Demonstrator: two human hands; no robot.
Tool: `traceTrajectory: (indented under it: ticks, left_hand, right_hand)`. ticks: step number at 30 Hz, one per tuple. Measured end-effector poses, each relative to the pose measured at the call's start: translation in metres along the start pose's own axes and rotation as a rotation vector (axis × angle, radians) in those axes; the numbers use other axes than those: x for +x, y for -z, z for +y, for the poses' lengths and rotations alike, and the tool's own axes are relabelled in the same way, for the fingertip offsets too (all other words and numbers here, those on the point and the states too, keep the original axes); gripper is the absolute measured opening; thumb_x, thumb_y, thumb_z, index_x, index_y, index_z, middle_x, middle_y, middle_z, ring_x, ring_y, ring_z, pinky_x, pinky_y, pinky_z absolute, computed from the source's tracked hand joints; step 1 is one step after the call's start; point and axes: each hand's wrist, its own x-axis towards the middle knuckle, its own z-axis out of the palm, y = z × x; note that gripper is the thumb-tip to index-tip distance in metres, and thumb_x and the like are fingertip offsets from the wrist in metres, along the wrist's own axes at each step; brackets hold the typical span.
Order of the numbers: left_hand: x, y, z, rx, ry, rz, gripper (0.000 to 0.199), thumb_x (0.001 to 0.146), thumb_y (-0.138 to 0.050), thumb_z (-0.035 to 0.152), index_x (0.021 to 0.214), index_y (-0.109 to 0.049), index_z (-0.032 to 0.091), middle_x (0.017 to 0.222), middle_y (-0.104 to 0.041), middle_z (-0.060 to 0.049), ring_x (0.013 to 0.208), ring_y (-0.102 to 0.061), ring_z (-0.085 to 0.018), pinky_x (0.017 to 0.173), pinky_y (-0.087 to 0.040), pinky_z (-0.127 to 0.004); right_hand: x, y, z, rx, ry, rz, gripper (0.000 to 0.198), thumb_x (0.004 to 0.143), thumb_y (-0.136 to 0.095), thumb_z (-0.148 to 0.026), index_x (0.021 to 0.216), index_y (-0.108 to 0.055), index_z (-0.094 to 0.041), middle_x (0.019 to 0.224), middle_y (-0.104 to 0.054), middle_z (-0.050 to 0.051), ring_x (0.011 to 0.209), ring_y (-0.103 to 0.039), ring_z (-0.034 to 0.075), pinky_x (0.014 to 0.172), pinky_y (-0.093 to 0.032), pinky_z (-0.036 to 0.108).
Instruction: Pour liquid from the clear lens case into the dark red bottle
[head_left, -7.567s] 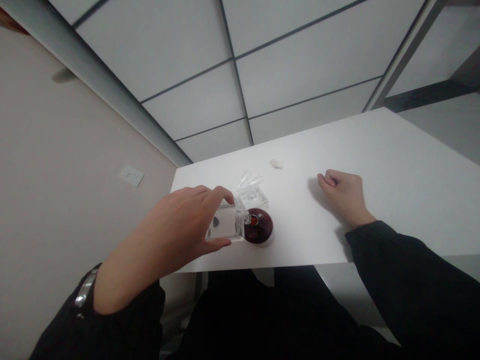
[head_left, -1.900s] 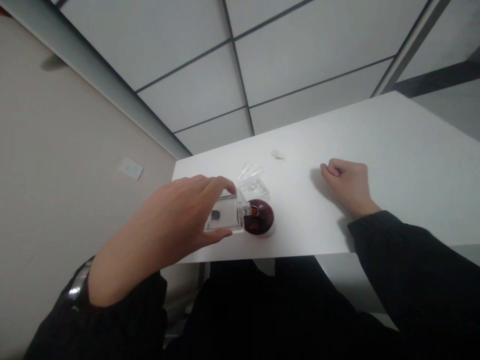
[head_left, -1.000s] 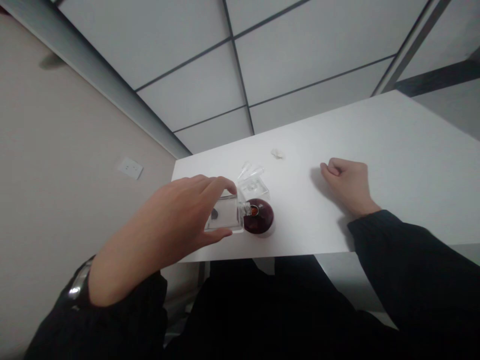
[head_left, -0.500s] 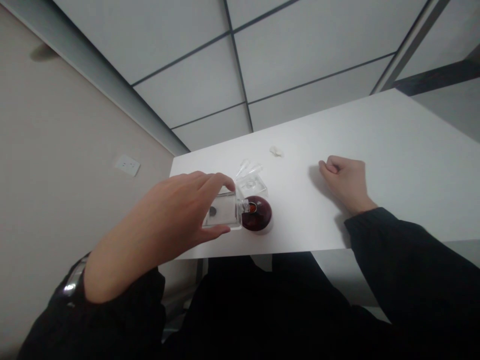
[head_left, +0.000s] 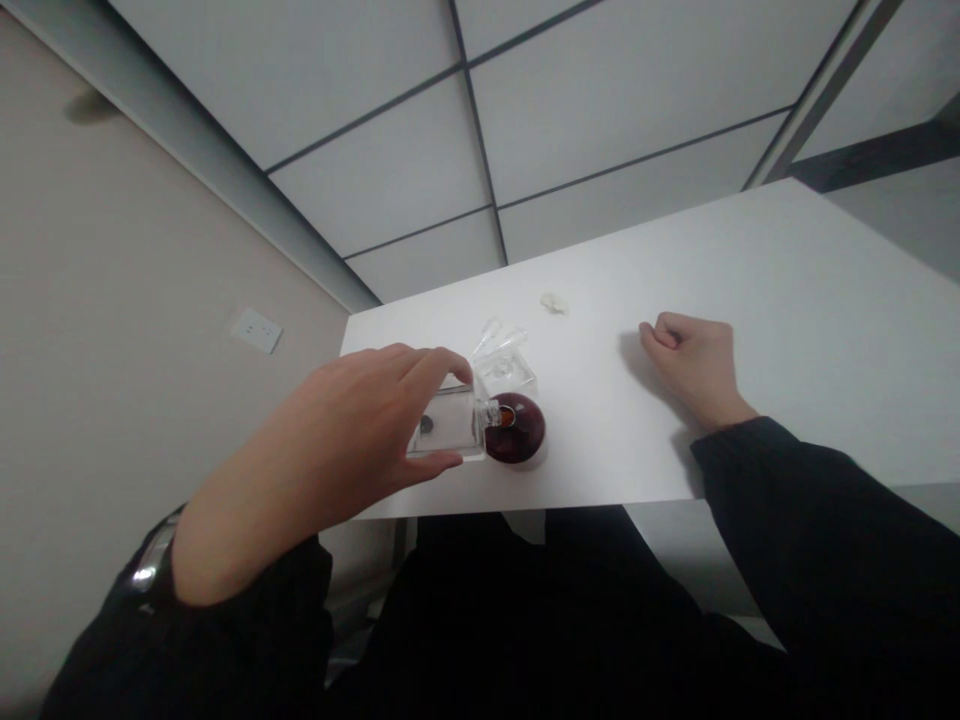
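My left hand [head_left: 375, 430] grips a clear square glass bottle [head_left: 454, 420], thumb on the near side and fingers on the far side. The bottle is tipped sideways, its threaded neck pointing right. That neck meets the opening of a round dark red container [head_left: 523, 432] on the table, where an orange-brown patch shows. Whether liquid is flowing I cannot tell. My right hand [head_left: 697, 365] rests on the table as a closed fist, well to the right of the container, with nothing visible in it.
Behind the red container sits a clear box-like piece [head_left: 510, 372] with clear slender parts [head_left: 499, 338] beside it. A small crumpled whitish scrap [head_left: 553, 303] lies farther back on the white table [head_left: 592, 380]. The wall with a socket [head_left: 257, 330] borders the left.
Almost nothing differs. The whole view has shifted very slightly, while both hands, the bottle and the red container keep their places relative to each other.
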Motion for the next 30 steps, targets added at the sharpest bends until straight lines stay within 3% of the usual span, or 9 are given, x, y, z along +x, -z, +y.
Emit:
traceTrajectory:
  ticks: [30]
  left_hand:
    - [-0.0002, 0.0004, -0.0005, 0.020, -0.032, 0.016, 0.058, 0.089, -0.074, 0.056, 0.136, -0.059, 0.024, 0.125, -0.075, -0.011, 0.106, -0.072, -0.033, 0.091, -0.057, -0.046]
  right_hand:
    - [-0.0002, 0.0013, -0.0030, -0.011, -0.020, -0.002, 0.043, 0.083, -0.056, -0.031, 0.057, -0.023, -0.024, 0.049, -0.024, -0.004, 0.052, -0.026, 0.013, 0.059, -0.024, 0.035]
